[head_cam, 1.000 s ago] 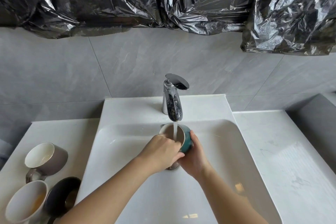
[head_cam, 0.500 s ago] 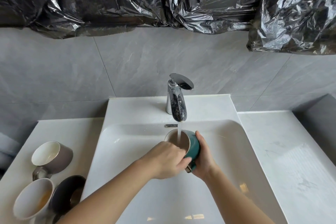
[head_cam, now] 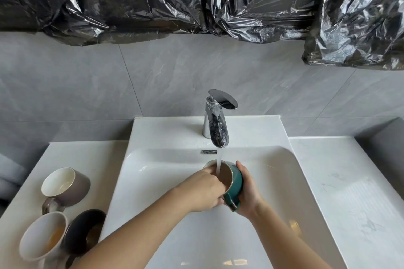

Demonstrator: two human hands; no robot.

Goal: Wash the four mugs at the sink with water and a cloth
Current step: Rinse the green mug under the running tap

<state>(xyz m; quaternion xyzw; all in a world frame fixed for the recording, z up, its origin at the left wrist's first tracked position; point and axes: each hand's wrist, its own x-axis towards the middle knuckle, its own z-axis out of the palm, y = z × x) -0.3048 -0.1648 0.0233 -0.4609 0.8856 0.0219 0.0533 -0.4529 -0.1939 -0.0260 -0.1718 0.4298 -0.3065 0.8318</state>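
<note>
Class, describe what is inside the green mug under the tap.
A water stream falls into the green mug, brownish inside; the left hand reaches in, covering any cloth there.

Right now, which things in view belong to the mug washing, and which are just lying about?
Job: green mug, held by left hand and right hand; running tap; sink; brown mug, white mug, black mug on the counter.
Lying about: black plastic sheet above the tiles. No cloth shows.

Crumpled black plastic sheeting (head_cam: 196, 0) above a grey tiled wall (head_cam: 175, 76), white marbled countertop (head_cam: 349, 181) below.
</note>
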